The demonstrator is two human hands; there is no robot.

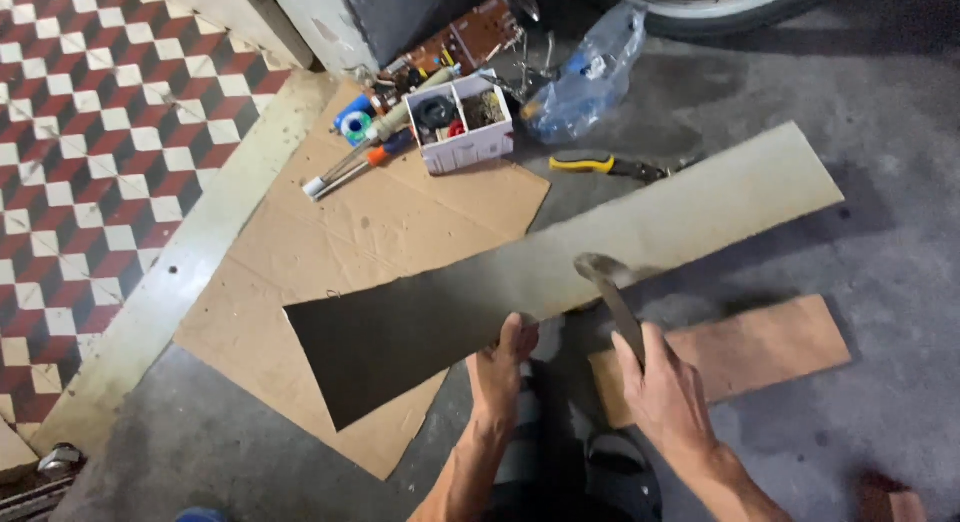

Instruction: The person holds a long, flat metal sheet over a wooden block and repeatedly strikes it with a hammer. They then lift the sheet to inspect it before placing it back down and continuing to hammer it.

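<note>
Over bare concrete floor [880, 232], left hand [500, 367] gripping sheet [560, 272] edge, right hand [665, 392] holding blade [612, 292]

Grey concrete floor [880, 232] beside red-and-white checkered tiles [90, 152], seemingly dim.

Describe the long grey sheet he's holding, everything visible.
The long grey sheet is a thin, flat, stiff-looking panel, possibly metal or board; dull grey, darker at its near-left end. It is a long strip, widening to an angled cut at lower left, running diagonally to the upper right. It is held above the flattened cardboard and concrete floor. The left hand grips its near edge; the right hand holds a curved tool against it.
</note>
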